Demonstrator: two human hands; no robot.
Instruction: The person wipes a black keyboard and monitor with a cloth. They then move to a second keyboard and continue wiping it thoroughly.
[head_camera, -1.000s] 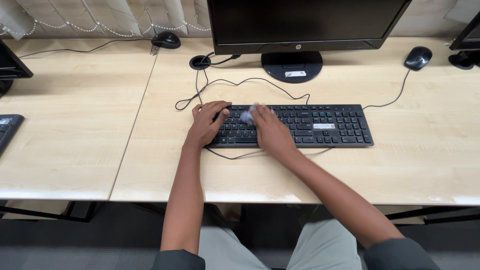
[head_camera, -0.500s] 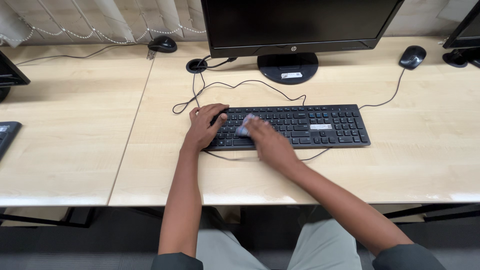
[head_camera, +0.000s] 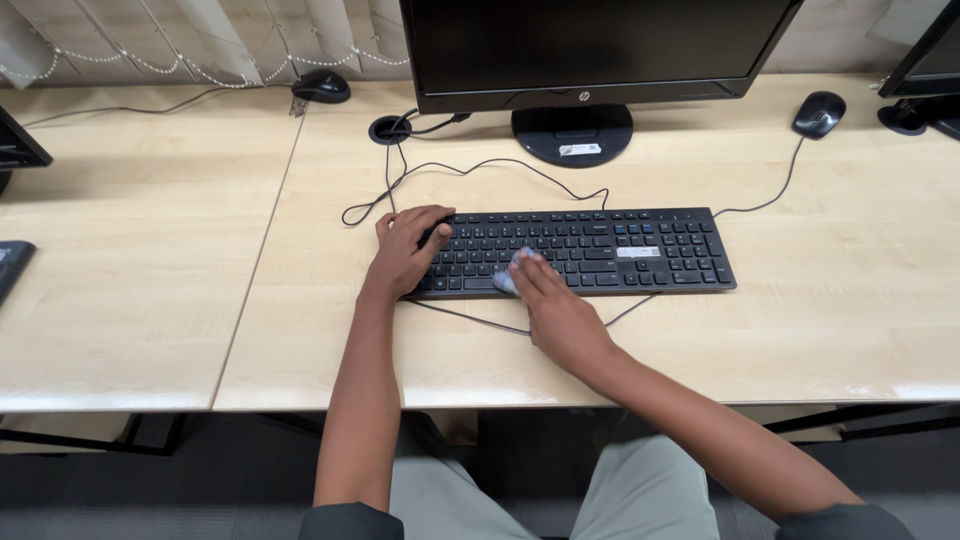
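Observation:
A black keyboard (head_camera: 620, 250) lies on the light wooden desk (head_camera: 300, 330) in front of a black monitor (head_camera: 590, 50). My left hand (head_camera: 405, 250) rests on the keyboard's left end, fingers spread over its corner. My right hand (head_camera: 555, 310) presses a small pale grey cloth (head_camera: 510, 272) onto the keys at the keyboard's front, left of centre. Most of the cloth is hidden under my fingers.
A black mouse (head_camera: 818, 112) sits at the back right, its cable running to the keyboard area. Another black mouse (head_camera: 320, 86) lies at the back left. Loose cables (head_camera: 470, 170) loop behind the keyboard. A second monitor (head_camera: 925, 70) and another keyboard (head_camera: 12, 265) show at the edges.
My right hand with the cloth has slid toward me, from the keyboard's upper rows down to its front rows. My left hand stays on the left end.

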